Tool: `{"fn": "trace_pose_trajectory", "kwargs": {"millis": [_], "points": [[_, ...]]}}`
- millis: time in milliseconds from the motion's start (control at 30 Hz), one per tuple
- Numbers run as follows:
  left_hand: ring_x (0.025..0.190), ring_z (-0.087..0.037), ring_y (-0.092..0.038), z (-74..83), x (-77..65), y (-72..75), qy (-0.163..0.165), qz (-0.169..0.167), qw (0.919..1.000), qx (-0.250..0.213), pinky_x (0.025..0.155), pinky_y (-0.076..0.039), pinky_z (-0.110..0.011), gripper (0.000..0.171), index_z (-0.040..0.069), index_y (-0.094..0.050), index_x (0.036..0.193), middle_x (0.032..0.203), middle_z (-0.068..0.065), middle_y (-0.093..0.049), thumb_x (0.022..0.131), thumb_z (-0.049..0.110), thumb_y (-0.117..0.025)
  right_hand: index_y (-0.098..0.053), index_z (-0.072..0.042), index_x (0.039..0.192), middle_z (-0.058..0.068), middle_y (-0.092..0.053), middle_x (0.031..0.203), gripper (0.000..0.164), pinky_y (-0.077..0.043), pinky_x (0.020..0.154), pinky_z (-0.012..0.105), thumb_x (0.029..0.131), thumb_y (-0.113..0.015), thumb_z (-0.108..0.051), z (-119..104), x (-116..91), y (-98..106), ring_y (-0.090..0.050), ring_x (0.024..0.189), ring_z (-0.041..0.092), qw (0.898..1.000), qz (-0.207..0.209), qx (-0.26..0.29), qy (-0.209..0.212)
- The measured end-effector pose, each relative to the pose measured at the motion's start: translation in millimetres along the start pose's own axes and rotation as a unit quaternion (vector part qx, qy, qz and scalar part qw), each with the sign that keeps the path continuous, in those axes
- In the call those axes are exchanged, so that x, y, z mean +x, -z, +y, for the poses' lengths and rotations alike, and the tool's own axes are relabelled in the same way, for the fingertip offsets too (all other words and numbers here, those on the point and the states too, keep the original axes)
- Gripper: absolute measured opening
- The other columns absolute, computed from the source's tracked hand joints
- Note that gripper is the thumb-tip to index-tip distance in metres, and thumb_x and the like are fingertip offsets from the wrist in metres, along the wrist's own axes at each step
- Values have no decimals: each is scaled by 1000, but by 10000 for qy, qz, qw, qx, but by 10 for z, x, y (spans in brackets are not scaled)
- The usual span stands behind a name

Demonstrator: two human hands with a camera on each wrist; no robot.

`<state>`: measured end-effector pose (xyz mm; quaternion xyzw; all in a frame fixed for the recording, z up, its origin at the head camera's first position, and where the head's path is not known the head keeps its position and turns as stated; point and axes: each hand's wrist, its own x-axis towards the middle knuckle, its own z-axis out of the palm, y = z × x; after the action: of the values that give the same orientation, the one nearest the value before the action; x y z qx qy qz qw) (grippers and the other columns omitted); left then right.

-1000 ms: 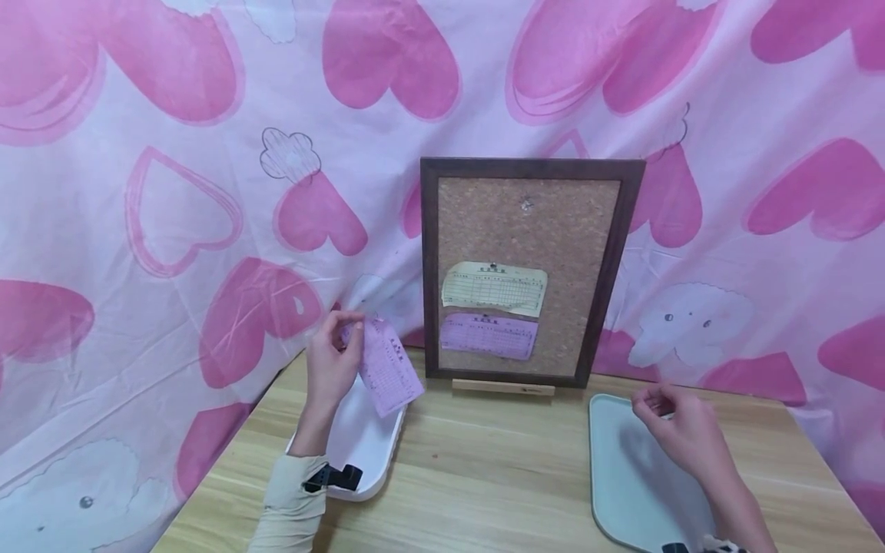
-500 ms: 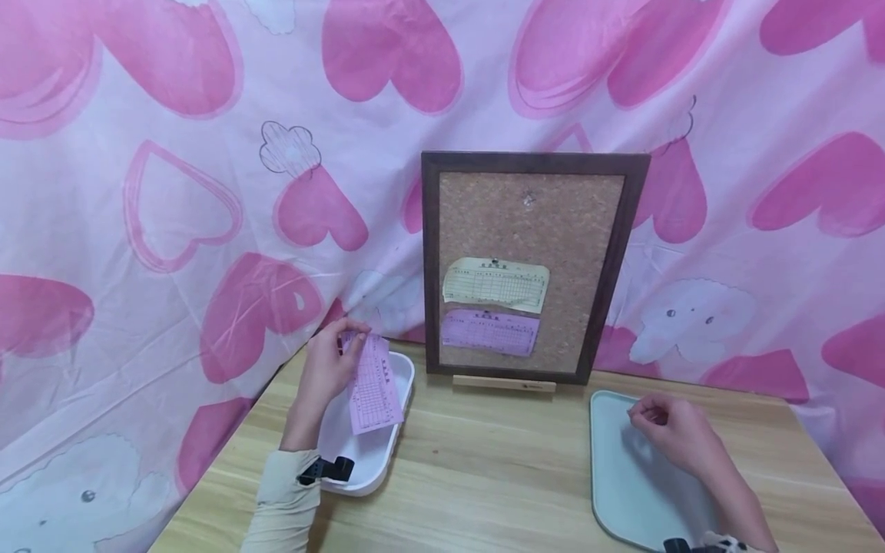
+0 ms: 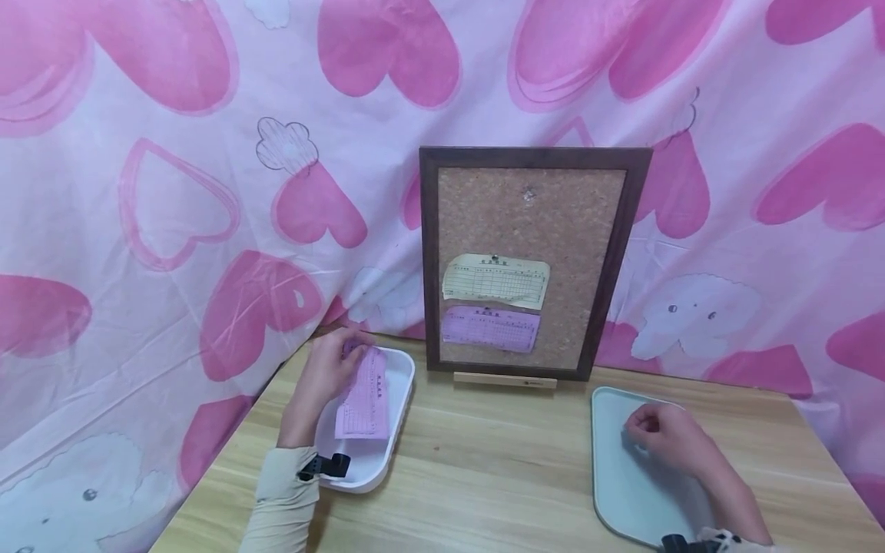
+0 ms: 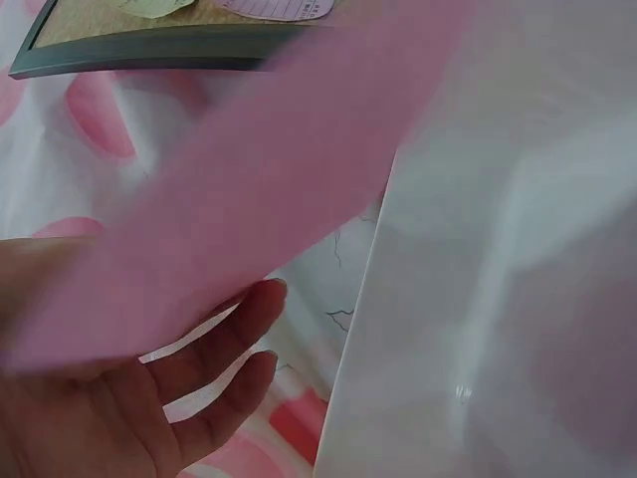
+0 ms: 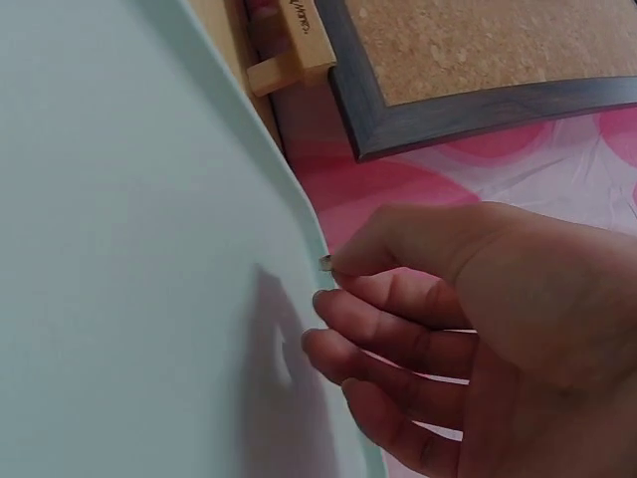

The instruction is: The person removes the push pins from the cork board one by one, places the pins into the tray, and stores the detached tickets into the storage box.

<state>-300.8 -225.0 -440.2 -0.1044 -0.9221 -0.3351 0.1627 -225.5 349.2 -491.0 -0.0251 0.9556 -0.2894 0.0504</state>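
Observation:
Over the white plastic basket (image 3: 406, 388), my left hand (image 3: 328, 369) pinches the top of a pink printed paper slip (image 3: 362, 403), which hangs down within the basket's outline. In the left wrist view the slip (image 4: 229, 189) is blurred and covers the thumb and part of the fingers. My right hand (image 3: 667, 434) is above the pale green tray (image 3: 622, 491), thumb and forefinger together. The right wrist view shows a small shiny metallic piece (image 5: 325, 263) at their tips, too small to tell its kind; the other fingers curl loosely, their shadow falling on the tray.
Between basket and tray, a framed cork board (image 3: 588, 230) leans upright on a wooden stand (image 3: 505, 380). A yellow slip (image 3: 496, 280) and a purple slip (image 3: 491, 329) are pinned on it, and shiny pins (image 3: 528, 194) sit near its top. A heart-patterned cloth (image 3: 207, 307) hangs behind.
My left hand has lowered the pink slip toward the basket, and the slip has swung from slanting to nearly straight down. My right hand has sunk slightly over the tray.

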Motion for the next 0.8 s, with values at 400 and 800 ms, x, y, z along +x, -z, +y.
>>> {"fn": "trace_pose_trajectory", "kwargs": {"millis": [400, 800], "points": [[114, -30, -72, 13, -5, -10, 154, -696, 9974, 88, 103, -58, -53, 18, 10, -78, 120, 121, -11, -79, 104, 6, -69, -78, -7, 102, 0, -70, 85, 8, -48, 62, 23, 97, -74, -12, 6, -7, -98, -58, 79, 17, 10000, -15, -89, -42], [122, -35, -72, 33, -61, -68, -144, -1052, 9942, 147, 109, -55, -57, 24, 8, -77, 121, 122, -13, -79, 98, 1, -73, -78, -7, 103, 0, -71, 87, 9, -50, 64, 23, 98, -73, -11, 18, -1, -102, -59, 82, 18, 9999, -29, -98, -83]]}}
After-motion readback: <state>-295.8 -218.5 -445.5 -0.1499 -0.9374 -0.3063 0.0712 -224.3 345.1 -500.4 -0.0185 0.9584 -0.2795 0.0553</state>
